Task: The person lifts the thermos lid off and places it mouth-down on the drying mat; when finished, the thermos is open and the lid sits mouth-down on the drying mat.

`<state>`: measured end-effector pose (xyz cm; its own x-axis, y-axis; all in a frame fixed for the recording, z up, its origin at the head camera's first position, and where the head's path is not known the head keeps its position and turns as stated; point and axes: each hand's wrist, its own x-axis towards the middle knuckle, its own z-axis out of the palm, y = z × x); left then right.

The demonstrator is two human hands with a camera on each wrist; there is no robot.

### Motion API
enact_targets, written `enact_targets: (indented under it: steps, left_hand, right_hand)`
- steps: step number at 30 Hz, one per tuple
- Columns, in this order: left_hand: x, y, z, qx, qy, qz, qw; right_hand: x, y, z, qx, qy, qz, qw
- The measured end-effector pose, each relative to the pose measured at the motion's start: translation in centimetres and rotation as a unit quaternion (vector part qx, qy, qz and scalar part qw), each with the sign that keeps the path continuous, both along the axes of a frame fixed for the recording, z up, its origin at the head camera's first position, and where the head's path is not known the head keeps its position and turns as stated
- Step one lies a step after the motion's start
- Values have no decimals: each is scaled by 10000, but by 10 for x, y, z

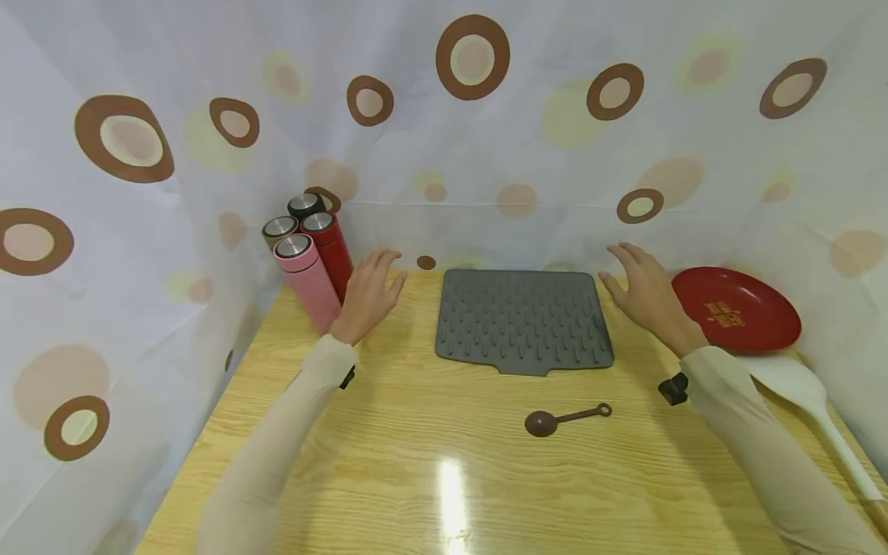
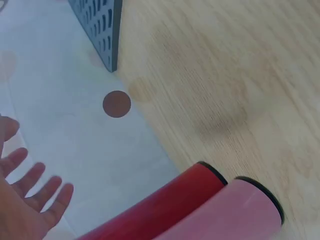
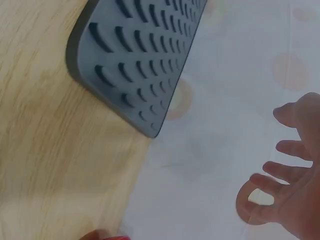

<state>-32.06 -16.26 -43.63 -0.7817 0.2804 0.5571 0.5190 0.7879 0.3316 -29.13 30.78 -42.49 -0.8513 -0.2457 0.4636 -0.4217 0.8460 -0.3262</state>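
Observation:
My left hand hovers over the table's left side with relaxed fingers, holding nothing. Just beside it stand a pink thermos bottle and a red thermos bottle; the left wrist view shows the lower ends of both. My right hand, also holding nothing, is raised with its fingers spread, as the right wrist view shows. Between the hands lies a grey ridged drying mat, apart from both. A brown measuring spoon rests on the wood in front of it.
Behind the pink bottle are an olive bottle and a black one. At right, a red oval plate stands near a large white spoon. A dotted curtain borders the wooden table.

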Motion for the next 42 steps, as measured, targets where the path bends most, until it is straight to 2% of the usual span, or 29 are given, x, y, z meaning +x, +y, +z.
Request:
enact_targets:
  steps: [7, 12, 17, 21, 25, 33, 39, 42]
  left_hand:
    - [20, -14, 7, 328, 875, -278, 9952]
    - [30, -29, 14, 651, 1312, -327, 9887]
    - [33, -42, 16, 930, 1663, -202, 9815]
    - [36, -51, 12, 1043, 1962, -16, 9750]
    - [38, -61, 8, 1374, 2211, 283, 9651]
    - [41, -78, 5, 2145, 2357, 869, 9439]
    - [44, -91, -4, 2223, 1986, 1105, 9481]
    - [44, -93, -7, 2495, 1793, 1197, 9441]
  right_hand:
    - [7, -19, 12, -464, -146, 244, 9985]
    - [6, -37, 17, -586, -29, 491, 9971]
    - [1, -55, 20, -787, 123, 936, 9924]
    - [-1, -69, 21, -988, -7, 1290, 9867]
    - [-2, -85, 19, -1025, -100, 1477, 9837]
    - [-3, -115, 15, -870, -155, 1451, 9855]
    - [-5, -131, 15, -743, -361, 1520, 9849]
    - [-8, -137, 18, -695, -312, 1620, 9839]
